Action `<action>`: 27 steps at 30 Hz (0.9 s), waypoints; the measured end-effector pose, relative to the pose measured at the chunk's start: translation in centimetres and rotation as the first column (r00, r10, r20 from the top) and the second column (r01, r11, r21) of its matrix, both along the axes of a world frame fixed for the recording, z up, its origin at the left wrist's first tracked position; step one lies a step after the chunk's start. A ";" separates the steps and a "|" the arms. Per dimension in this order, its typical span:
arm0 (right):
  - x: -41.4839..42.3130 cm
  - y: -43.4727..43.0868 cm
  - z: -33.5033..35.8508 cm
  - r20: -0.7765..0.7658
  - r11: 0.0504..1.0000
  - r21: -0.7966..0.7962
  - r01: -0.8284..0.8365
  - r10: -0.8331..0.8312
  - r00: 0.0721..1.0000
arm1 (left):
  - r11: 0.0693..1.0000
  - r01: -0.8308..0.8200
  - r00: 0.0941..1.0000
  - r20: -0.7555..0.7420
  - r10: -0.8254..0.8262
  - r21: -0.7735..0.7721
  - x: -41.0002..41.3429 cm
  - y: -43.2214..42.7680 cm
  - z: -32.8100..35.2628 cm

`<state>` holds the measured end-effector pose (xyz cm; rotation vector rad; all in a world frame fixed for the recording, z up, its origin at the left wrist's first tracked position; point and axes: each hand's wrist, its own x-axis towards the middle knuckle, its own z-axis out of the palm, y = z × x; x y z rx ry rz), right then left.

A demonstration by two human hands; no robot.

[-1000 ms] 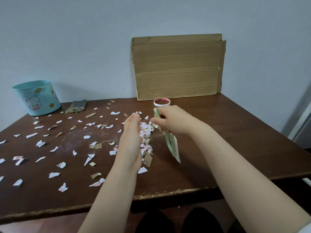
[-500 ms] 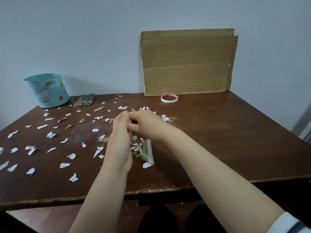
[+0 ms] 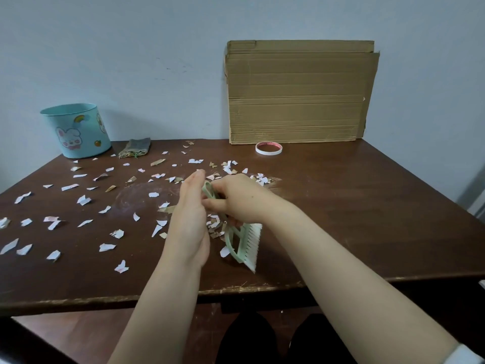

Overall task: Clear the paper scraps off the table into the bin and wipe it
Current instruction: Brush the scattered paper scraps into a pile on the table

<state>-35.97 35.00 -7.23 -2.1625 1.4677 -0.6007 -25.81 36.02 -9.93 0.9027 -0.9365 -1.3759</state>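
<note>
Several white and brown paper scraps point(image 3: 84, 199) lie scattered over the left and middle of the dark brown table point(image 3: 367, 206). My right hand point(image 3: 241, 199) grips the handle of a pale green hand brush point(image 3: 242, 244), its white bristles resting on the table near the front edge. My left hand point(image 3: 190, 219) stands on edge with straight fingers, right next to the brush. A small heap of scraps point(image 3: 215, 227) sits between the two hands. The light blue bin point(image 3: 77, 130) with a rabbit picture stands at the far left corner.
A folded grey-green cloth point(image 3: 135, 147) lies beside the bin. Flat cardboard sheets point(image 3: 299, 93) lean against the wall at the back. A tape roll point(image 3: 268, 148) lies in front of the cardboard. The table's front edge point(image 3: 105, 298) is worn.
My right hand has swept the brush leftward against my left hand, gathering scraps between them. The view has shifted, so the bin and cardboard appear further right.
</note>
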 end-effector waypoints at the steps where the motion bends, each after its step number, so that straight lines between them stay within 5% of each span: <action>1: 0.7 -0.3 -0.1 0.009 1.000 -0.014 -0.009 0.009 1.000 | 0.999 -0.032 0.999 -0.020 0.032 0.007 0.5 -0.2 0.1; 7: 4.3 -1.9 -0.2 0.079 0.990 -0.126 -0.055 0.066 0.995 | 0.987 -0.153 0.983 -0.096 0.157 0.045 2.7 -0.9 0.6; 13: 2.2 -2.0 1.3 0.166 0.991 -0.129 -0.031 0.053 0.985 | 0.994 -0.097 0.993 -0.076 0.093 -0.048 1.6 -0.8 0.9; 22: -6.8 -0.2 1.4 -0.241 0.954 0.132 0.268 -0.231 0.943 | 0.998 0.061 0.995 0.079 -0.062 0.015 -3.0 -0.4 0.0; 27: -3.2 -1.9 -0.6 -0.202 0.986 0.054 0.159 -0.146 0.969 | 1.000 0.018 0.997 0.075 -0.020 0.022 -2.2 -1.0 -0.2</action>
